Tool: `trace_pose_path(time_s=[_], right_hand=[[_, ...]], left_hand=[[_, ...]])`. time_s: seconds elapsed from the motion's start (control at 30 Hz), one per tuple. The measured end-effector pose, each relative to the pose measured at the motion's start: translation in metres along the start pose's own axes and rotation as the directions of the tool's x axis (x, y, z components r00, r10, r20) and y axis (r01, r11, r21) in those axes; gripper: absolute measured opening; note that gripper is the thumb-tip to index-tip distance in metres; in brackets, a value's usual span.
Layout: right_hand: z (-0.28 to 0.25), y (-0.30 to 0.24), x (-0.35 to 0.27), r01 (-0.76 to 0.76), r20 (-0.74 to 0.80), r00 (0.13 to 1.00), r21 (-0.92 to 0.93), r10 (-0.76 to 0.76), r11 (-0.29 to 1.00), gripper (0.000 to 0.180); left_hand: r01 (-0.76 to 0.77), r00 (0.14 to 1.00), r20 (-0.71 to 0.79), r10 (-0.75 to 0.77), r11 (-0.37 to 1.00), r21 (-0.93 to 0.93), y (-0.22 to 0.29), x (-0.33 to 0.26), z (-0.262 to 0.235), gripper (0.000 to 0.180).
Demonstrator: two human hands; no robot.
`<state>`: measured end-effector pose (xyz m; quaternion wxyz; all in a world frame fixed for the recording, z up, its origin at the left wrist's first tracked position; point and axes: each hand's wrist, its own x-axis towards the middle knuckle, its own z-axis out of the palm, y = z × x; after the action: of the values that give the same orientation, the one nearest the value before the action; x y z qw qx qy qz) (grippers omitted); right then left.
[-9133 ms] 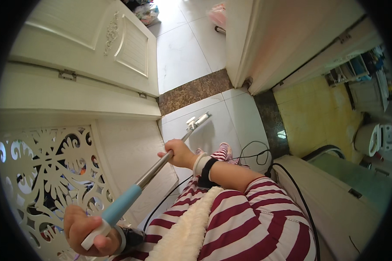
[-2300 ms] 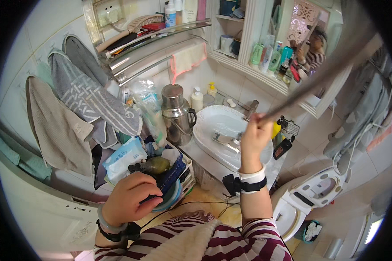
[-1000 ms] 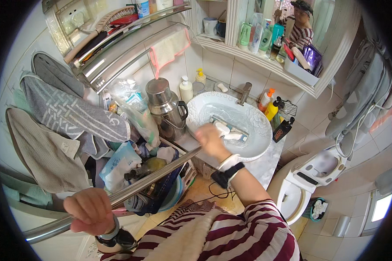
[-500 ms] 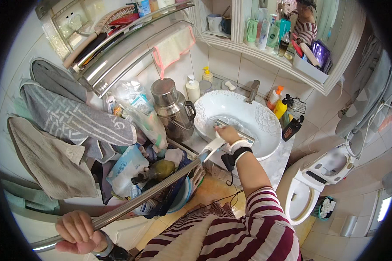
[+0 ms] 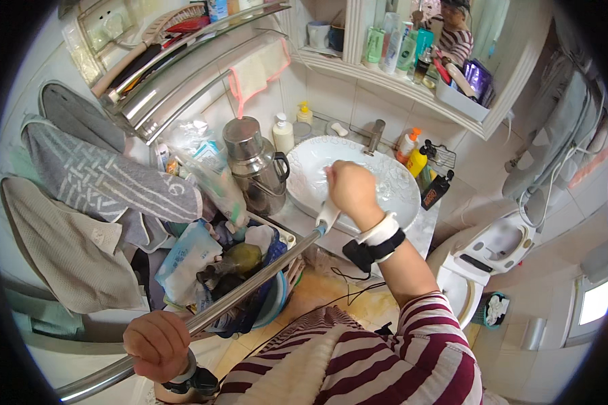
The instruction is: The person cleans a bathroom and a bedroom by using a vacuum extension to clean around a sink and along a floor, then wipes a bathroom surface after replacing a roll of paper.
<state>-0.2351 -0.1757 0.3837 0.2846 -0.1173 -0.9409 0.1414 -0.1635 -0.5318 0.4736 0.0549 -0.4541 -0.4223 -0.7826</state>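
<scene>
My left hand (image 5: 157,345) is wrapped round the lower left part of a long metal mop pole (image 5: 267,275). The pole slants up to the sink's near rim, where its white joint (image 5: 328,213) shows beside my right hand (image 5: 352,191). That hand is closed, above the white patterned washbasin (image 5: 405,182); whatever its fingers hold is hidden behind it. The flat mop head is not visible now. Water shimmers in the basin under the tap (image 5: 375,137).
Left of the basin stands a steel thermos flask (image 5: 257,169). Pump bottles (image 5: 283,133) line the back, and more bottles (image 5: 417,162) stand right. Below the pole is a filled basket (image 5: 240,270). Towels (image 5: 108,179) hang left; a toilet (image 5: 459,283) stands right.
My right hand has risen from the mop head in the basin and turned, its fingers now curled. My left hand and the pole have shifted right; the mop head has gone out of sight.
</scene>
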Motion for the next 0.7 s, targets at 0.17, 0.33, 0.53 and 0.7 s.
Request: trace_pose_path(time_s=[0.17, 0.33, 0.53, 0.7], right_hand=[[-0.003, -0.019, -0.011, 0.104, 0.051, 0.993, 0.066, -0.108, 0.992, 0.022], [0.021, 0.019, -0.012, -0.250, 0.153, 0.962, 0.167, 0.225, 0.954, 0.032], [0.125, 0.065, -0.048, -0.411, 0.281, 0.894, 0.198, 0.350, 0.890, 0.048], [0.171, 0.086, -0.058, -0.530, 0.412, 0.808, 0.198, 0.421, 0.824, 0.051]], left_hand=[[-0.013, 0.991, -0.134, 0.010, 1.000, -0.025, -0.018, 0.002, -0.005, 0.046], [-0.008, 1.000, 0.010, 0.011, 0.973, -0.229, 0.069, 0.006, -0.043, 0.036], [-0.072, 0.976, -0.207, 0.073, 0.997, 0.012, 0.074, 0.006, -0.028, 0.036], [-0.045, 0.982, -0.182, 0.048, 0.999, 0.019, 0.035, 0.008, -0.015, 0.032]])
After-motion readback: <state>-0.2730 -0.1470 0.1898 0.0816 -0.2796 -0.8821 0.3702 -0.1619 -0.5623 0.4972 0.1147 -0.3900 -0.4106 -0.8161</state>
